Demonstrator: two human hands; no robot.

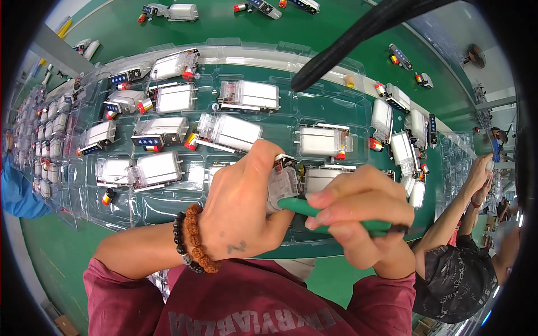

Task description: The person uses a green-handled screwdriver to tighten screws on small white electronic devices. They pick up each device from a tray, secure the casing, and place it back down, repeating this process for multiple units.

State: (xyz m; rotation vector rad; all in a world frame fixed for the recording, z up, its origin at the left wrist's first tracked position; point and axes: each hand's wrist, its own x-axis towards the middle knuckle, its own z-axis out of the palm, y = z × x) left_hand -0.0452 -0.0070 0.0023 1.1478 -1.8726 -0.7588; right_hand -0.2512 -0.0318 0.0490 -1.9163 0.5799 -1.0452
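My left hand point(238, 204), with bead bracelets at the wrist, is closed around a small clear plastic housing point(283, 185) with a dark part along its top edge. My right hand point(364, 215) pinches a slim green pen-like tool point(300, 206) with a dark rear end. The front of the tool lies against the lower right of the housing; its very tip is hard to make out. Both hands are over the near part of a clear plastic tray point(194, 178). Beside the housing lies a white block unit point(325, 178), partly covered by my right fingers.
Several white block units, such as this one point(256, 95), with circuit boards and small red-and-gold cylinders, fill the tray. Stacked trays point(50, 131) stand at the left. A black flexible tube point(342, 50) hangs over the green table. A co-worker's arm point(451, 210) reaches in at the right.
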